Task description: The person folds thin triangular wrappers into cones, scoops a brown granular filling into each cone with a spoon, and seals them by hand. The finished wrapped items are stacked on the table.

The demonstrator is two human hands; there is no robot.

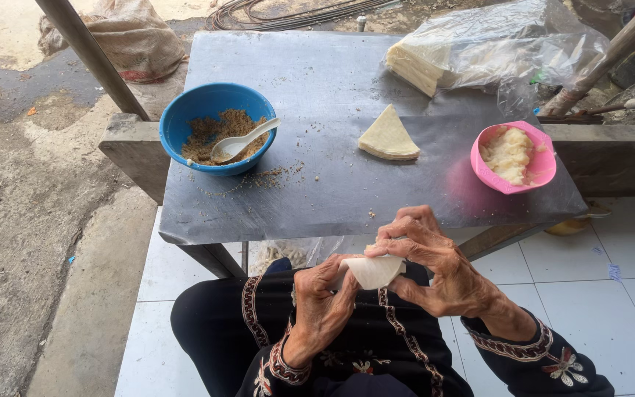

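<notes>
Both hands work a pale folded pastry wrapper [372, 270] held over my lap, below the near edge of the grey table [347, 198]. My left hand [321, 301] cups it from beneath, and the fingers of my right hand [431, 261] pinch its top edge. On the table stands a blue bowl [185, 110] of brown crumbly filling with a white spoon [240, 141] in it. A small stack of triangular wrappers [389, 137] lies mid-table. To the right sits a pink bowl [534, 173] of pale yellowish paste.
A clear plastic bag [508, 44] with a stack of more wrappers lies at the table's far right. Crumbs are scattered near the blue bowl. A sack [137, 37] sits on the ground at far left. Wooden poles [93, 55] lean at both sides. White floor tiles [589, 294] lie to my right.
</notes>
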